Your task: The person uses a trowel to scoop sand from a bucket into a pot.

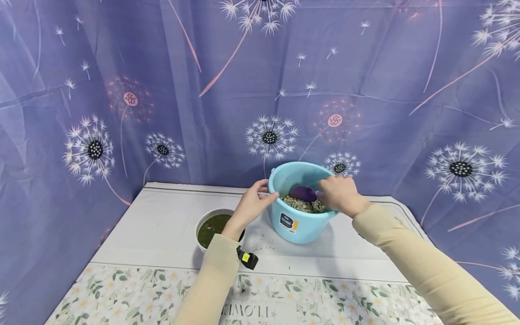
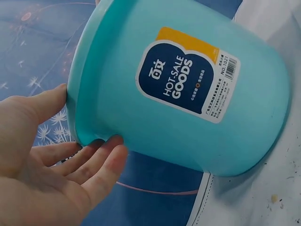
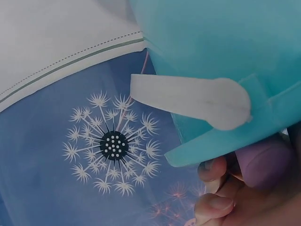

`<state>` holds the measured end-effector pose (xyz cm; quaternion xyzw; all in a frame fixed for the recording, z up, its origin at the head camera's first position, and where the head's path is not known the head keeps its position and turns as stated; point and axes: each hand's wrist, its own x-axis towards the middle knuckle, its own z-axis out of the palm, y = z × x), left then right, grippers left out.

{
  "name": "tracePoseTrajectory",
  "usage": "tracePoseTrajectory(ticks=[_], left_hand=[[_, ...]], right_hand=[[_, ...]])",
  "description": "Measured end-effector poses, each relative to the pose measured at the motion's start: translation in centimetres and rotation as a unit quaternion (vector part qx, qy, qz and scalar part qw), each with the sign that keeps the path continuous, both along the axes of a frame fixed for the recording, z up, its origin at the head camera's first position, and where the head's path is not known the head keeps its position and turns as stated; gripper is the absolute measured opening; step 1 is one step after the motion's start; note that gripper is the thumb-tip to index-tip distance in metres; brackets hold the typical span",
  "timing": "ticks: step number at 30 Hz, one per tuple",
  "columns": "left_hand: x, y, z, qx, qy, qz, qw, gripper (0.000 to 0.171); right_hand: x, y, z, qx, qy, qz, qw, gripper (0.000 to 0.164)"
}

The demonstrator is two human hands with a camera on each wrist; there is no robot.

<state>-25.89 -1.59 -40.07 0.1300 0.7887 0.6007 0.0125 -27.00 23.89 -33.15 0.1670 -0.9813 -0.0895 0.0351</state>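
A light blue bucket stands on the table with a beige-brown flaky, grainy mix inside. My left hand holds the bucket's left side at the rim, thumb on the rim edge and fingers bent against the wall below it in the left wrist view. Over the bucket's right rim reaches my right hand, gripping a purple scoop whose bowl is down at the mix. In the right wrist view the scoop's lilac handle shows within the curled fingers. The scoop's front edge is partly hidden.
Left of the bucket is a white bowl of dark green contents, partly covered by the left forearm. Small crumbs lie on the white table cover. A purple dandelion curtain hangs behind. The bucket's white handle hangs outside.
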Motion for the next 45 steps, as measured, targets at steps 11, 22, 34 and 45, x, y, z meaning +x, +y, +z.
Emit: tracePoseTrajectory(ticks=[11, 22, 34, 45], left_hand=[[-0.1, 0.2, 0.6, 0.014, -0.046, -0.007, 0.9988, 0.070], [-0.6, 0.3, 1.3, -0.038, -0.056, -0.002, 0.9977, 0.071], [-0.7, 0.1, 1.3, -0.048, -0.052, -0.009, 0.9974, 0.072], [-1.0, -0.2, 1.0, -0.050, -0.047, -0.009, 0.9976, 0.071]], right_hand=[[-0.3, -0.3, 0.7, 0.017, 0.003, -0.020, 1.000, 0.029], [-0.5, -0.2, 0.2, 0.088, 0.135, 0.002, 0.987, 0.022], [0.1, 1.1, 0.8, 0.096, 0.212, 0.037, 0.972, 0.010], [-0.1, 1.6, 0.9, 0.076, 0.237, 0.060, 0.967, 0.023]])
